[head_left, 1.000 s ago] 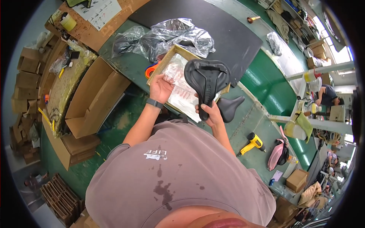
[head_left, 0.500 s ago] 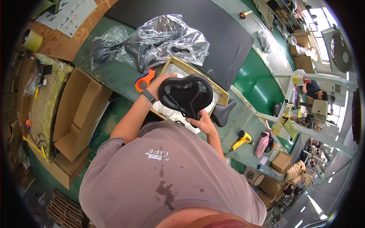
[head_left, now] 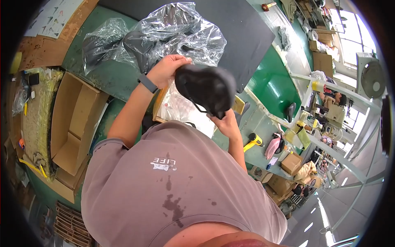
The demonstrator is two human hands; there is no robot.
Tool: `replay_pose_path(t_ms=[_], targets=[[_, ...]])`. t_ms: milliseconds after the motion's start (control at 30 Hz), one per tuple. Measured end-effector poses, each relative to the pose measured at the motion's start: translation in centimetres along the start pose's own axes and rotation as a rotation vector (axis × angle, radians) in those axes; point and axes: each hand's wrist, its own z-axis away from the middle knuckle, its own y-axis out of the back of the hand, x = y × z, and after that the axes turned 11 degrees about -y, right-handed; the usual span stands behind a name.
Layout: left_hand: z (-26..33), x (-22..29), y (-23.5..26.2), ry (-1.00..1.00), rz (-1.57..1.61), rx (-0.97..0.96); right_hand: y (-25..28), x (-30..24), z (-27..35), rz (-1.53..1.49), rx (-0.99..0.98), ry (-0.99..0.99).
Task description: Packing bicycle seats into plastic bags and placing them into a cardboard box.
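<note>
A black bicycle saddle [head_left: 205, 88], slightly blurred, is held up in front of my chest with its wide end up and its nose down. My right hand [head_left: 227, 125] is closed round the nose. At the wide end's upper left edge, the bent fingers of my left hand [head_left: 168, 71] pinch together against the rim; their exact hold is partly hidden. Below the saddle stands a shallow box [head_left: 159, 108] with white wrapping [head_left: 183, 105] inside. Beyond my left hand lie dark saddles in clear plastic bags [head_left: 142, 41].
A yellow heat gun [head_left: 254, 140] lies right on the green bench, near a pink item [head_left: 272, 147]. Another dark saddle shows partly behind the box. An open cardboard box [head_left: 78, 119] stands at left. A black mat [head_left: 247, 33] covers the far bench.
My left hand has shifted from beneath the saddle's left side up to its top edge. The saddle has tilted and moved slightly right. The orange tape dispenser is now out of sight.
</note>
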Motion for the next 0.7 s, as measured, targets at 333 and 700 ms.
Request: replay_pose_path(t_ms=[333, 700], targets=[[5.7, 5.6, -11.0, -0.304, -0.461, -0.258, 1.1, 0.4, -7.4, -0.766, -0.144, -0.338], [-9.2, -3.6, 4.5, -0.238, 0.474, 0.372, -4.0, 7.9, -4.8, -0.031, -0.205, 0.422]])
